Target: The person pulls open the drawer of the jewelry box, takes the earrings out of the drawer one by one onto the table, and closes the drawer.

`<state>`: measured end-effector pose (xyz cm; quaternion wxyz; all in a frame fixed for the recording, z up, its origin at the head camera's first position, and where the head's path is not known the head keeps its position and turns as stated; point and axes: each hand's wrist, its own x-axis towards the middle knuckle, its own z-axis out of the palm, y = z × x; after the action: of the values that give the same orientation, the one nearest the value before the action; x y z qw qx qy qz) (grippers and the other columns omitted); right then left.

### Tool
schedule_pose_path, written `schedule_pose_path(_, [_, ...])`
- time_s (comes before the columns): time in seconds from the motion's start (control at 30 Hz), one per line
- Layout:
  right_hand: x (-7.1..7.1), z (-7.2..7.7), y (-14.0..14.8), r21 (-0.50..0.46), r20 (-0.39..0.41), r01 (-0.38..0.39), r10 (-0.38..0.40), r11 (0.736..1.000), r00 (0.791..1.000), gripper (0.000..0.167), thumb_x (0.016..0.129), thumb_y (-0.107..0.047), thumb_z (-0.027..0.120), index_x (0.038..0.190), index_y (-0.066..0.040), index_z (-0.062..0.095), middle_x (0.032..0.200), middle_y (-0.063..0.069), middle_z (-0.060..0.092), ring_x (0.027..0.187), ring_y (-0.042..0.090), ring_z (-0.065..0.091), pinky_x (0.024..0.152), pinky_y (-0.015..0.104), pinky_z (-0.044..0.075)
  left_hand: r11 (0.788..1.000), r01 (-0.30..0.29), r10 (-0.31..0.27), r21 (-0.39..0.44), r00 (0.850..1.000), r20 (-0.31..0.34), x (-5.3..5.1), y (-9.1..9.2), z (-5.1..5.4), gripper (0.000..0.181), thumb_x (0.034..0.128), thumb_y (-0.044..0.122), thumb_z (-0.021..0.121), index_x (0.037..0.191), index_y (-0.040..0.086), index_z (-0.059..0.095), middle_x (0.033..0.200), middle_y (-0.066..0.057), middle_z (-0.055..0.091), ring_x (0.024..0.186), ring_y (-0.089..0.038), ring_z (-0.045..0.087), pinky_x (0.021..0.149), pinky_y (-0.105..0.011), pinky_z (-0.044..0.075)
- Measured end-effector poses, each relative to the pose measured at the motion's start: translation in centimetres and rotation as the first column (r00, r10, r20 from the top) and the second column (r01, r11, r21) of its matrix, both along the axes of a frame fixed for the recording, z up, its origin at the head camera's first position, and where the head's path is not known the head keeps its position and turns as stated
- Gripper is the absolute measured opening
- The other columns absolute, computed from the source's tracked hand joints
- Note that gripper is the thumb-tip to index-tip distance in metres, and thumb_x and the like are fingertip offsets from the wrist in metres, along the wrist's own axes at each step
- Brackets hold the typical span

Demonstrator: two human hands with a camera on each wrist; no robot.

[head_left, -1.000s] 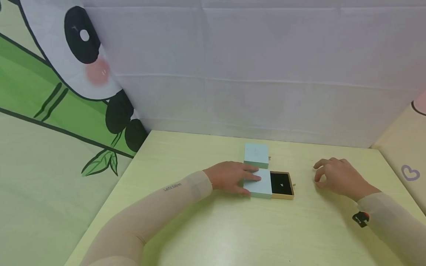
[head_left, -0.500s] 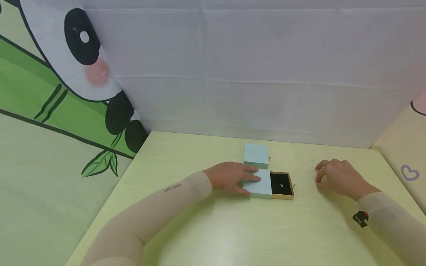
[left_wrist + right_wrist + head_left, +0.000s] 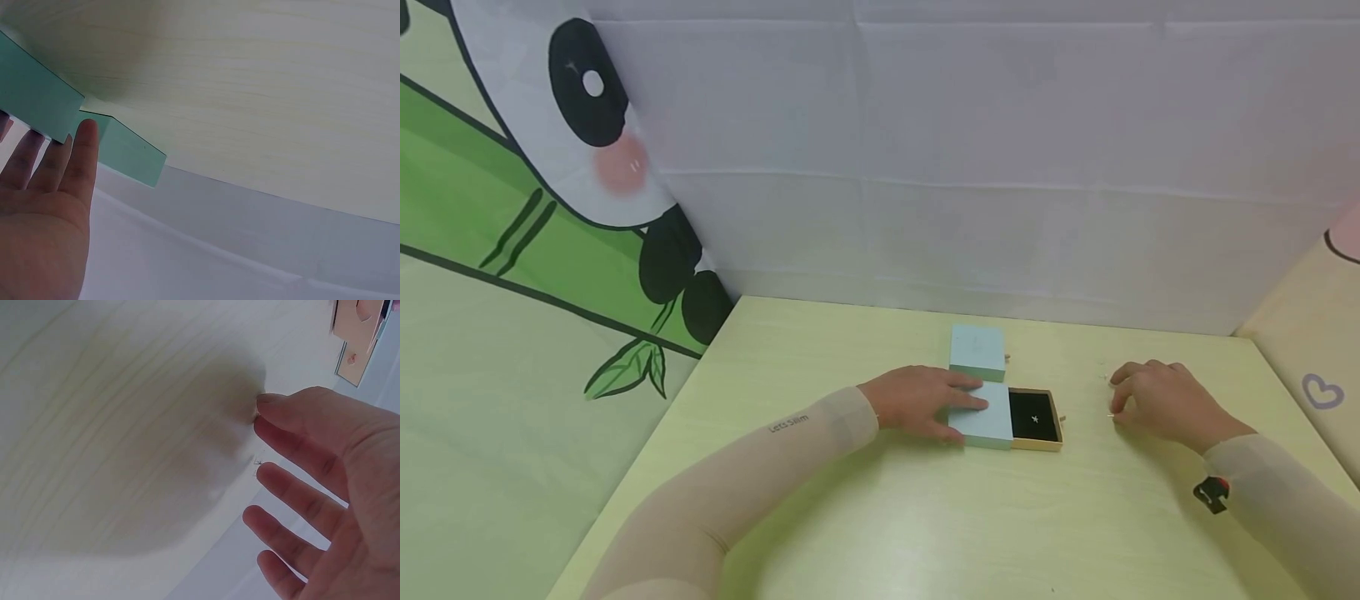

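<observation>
My left hand (image 3: 921, 402) rests with extended fingers on the pale blue sleeve of a small drawer-style jewellery box (image 3: 996, 421). The drawer (image 3: 1028, 433) is pulled out to the right. On its black insert (image 3: 1026, 407) sits a small silvery star-shaped piece (image 3: 1035, 419). Off to the right, my right hand (image 3: 1168, 402) is low over the table, thumb and index fingertips pinched together on a tiny shiny piece (image 3: 1111, 415), mostly hidden by the fingertips. Beyond those fingertips, another tiny piece (image 3: 258, 464) lies on the table in the right wrist view.
A second pale blue box (image 3: 977, 350), closed, with a small pull tab on its right side, stands just behind the first. The pale wood table (image 3: 880, 533) meets a white cloth backdrop (image 3: 925, 250) at the back. A printed panel (image 3: 647, 433) borders the left.
My right hand has shifted slightly, and its thumb and index finger have closed on a tiny shiny piece that now shows at their tips. The left hand and both boxes stay put.
</observation>
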<state>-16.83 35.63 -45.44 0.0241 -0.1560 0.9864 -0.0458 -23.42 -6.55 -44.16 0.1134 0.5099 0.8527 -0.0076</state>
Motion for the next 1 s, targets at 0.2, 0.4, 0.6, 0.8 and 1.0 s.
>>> schedule_pose_path(0.2, [0.1, 0.1, -0.2, 0.001, -0.002, -0.004, 0.004, 1.0, 1.0, 0.011, 0.09, -0.019, 0.098, 0.088, -0.027, 0.09, 0.135, 0.016, 0.084, 0.115, 0.046, 0.076, 0.099, 0.075, 0.057, 1.0, 0.002, -0.002, -0.003, 1.0, -0.005, 0.0, -0.1, 0.0, 0.071, 0.114, 0.064, 0.074, 0.178, 0.04, 0.055, 0.192, 0.009, 0.045, 0.177, -0.018, 0.048, 0.143, -0.041, 0.047])
schedule_pose_path(0.4, [0.1, 0.3, -0.3, 0.0, 0.014, 0.003, -0.003, 1.0, 1.0, 0.011, 0.09, -0.02, 0.098, 0.089, -0.028, 0.09, 0.137, 0.017, 0.083, 0.117, 0.047, 0.076, 0.101, 0.076, 0.057, 1.0, -0.002, 0.002, 0.002, 1.0, 0.001, 0.0, -0.1, 0.0, 0.071, 0.1138, 0.064, 0.074, 0.178, 0.04, 0.054, 0.192, 0.009, 0.044, 0.178, -0.018, 0.047, 0.144, -0.042, 0.046])
schedule_pose_path(0.6, [-0.1, 0.8, -0.4, 0.008, 0.0, -0.001, 0.001, 1.0, 1.0, 0.008, 0.089, -0.02, 0.096, 0.091, -0.026, 0.091, 0.139, 0.02, 0.083, 0.116, 0.049, 0.076, 0.099, 0.077, 0.057, 1.0, 0.0, 0.0, 0.003, 1.0, 0.008, 0.0, 0.0, 0.0, 0.071, 0.114, 0.063, 0.074, 0.178, 0.04, 0.055, 0.192, 0.009, 0.044, 0.178, -0.018, 0.047, 0.144, -0.041, 0.046])
schedule_pose_path(0.8, [-0.4, 1.6, -0.8, 0.019, -0.036, -0.021, 0.022, 1.0, 0.999, 0.007, 0.09, -0.022, 0.097, 0.095, -0.024, 0.092, 0.14, 0.021, 0.083, 0.116, 0.048, 0.076, 0.098, 0.075, 0.058, 1.0, 0.007, -0.007, 0.001, 1.0, -0.01, 0.0, 0.0, 0.0, 0.07, 0.114, 0.063, 0.074, 0.178, 0.04, 0.055, 0.192, 0.009, 0.045, 0.177, -0.017, 0.048, 0.143, -0.04, 0.047])
schedule_pose_path(1.0, [-0.7, 2.6, -2.0, 0.008, -0.06, -0.039, 0.039, 0.999, 0.997, 0.007, 0.092, -0.023, 0.097, 0.097, -0.026, 0.092, 0.142, 0.019, 0.082, 0.119, 0.047, 0.076, 0.099, 0.073, 0.058, 1.0, 0.009, -0.009, 0.005, 1.0, -0.013, -0.1, 0.0, -0.1, 0.071, 0.1138, 0.064, 0.074, 0.178, 0.04, 0.055, 0.192, 0.009, 0.046, 0.177, -0.017, 0.049, 0.143, -0.04, 0.047])
